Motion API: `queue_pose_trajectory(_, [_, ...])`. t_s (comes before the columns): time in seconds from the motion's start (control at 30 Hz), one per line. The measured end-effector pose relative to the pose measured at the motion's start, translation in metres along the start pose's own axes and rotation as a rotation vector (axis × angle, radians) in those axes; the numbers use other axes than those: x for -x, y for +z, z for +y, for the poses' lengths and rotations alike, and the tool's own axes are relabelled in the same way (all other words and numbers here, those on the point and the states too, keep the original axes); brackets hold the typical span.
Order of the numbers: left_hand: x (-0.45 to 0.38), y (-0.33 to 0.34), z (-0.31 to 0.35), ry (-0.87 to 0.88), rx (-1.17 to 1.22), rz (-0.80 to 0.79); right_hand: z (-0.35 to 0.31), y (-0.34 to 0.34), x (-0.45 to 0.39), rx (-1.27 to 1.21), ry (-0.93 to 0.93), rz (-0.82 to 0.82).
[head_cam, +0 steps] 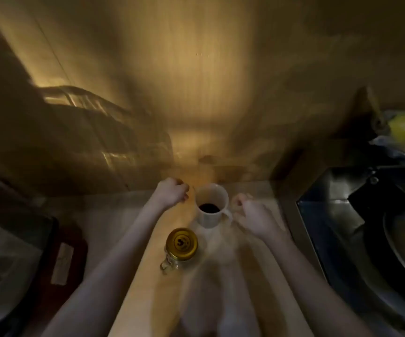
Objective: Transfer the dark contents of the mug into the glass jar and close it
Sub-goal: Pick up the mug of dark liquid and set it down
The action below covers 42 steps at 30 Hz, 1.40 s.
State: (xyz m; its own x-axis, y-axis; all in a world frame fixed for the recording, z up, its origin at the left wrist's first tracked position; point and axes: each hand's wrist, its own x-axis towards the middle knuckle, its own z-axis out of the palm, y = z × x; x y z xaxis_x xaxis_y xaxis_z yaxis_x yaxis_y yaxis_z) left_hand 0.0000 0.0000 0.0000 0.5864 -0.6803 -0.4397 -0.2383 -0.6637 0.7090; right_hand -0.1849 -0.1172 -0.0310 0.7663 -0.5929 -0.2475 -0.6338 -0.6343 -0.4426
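A white mug (pixel 212 218) stands upright on the wooden counter (pixel 148 276), dark contents showing in its bottom, its handle pointing right. In front of it, nearer to me, stands a glass jar (pixel 172 262) with a side handle; its gold lid (pixel 182 243) sits on top. My left hand (pixel 171 193) hovers just left of the mug with fingers curled and holds nothing I can see. My right hand (pixel 255 217) is just right of the mug, close to the handle, fingers loosely curled and apart from it.
A metal dish rack (pixel 94 122) stands at the back left against the wall. A sink (pixel 357 215) with dark cookware lies to the right. A dark tray (pixel 60 259) and other items lie at the left edge. The scene is dim.
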Motion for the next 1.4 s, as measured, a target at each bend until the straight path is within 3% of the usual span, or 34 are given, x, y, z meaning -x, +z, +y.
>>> queue_pose_trajectory(0.17, [-0.010, 0.024, -0.014, -0.180, 0.366, -0.047, 0.012, 0.043, -0.002, -0.262, 0.101, 0.007])
queue_pose_trajectory(0.33, [-0.016, 0.036, -0.025, -0.209, 0.594, -0.123, 0.013, 0.068, -0.006, -0.595, 0.229, 0.194])
queue_pose_trajectory(0.47, [-0.017, 0.041, -0.024, -0.245, 0.720, -0.160, 0.011, 0.074, -0.007, -0.727, 0.233, 0.233])
queue_pose_trajectory(0.63, [-0.014, 0.041, -0.018, -0.222, 0.722, -0.120, 0.010, 0.066, -0.009, -0.767, 0.214, 0.210])
queue_pose_trajectory(1.1, [0.071, 0.061, 0.016, -0.073, 0.774, -0.102, 0.022, 0.016, 0.063, -0.902, 0.134, 0.395])
queue_pose_trajectory(1.4, [0.136, 0.107, -0.018, -0.161, 0.791, -0.152, 0.043, 0.052, 0.125, -0.951, 0.220, 0.456])
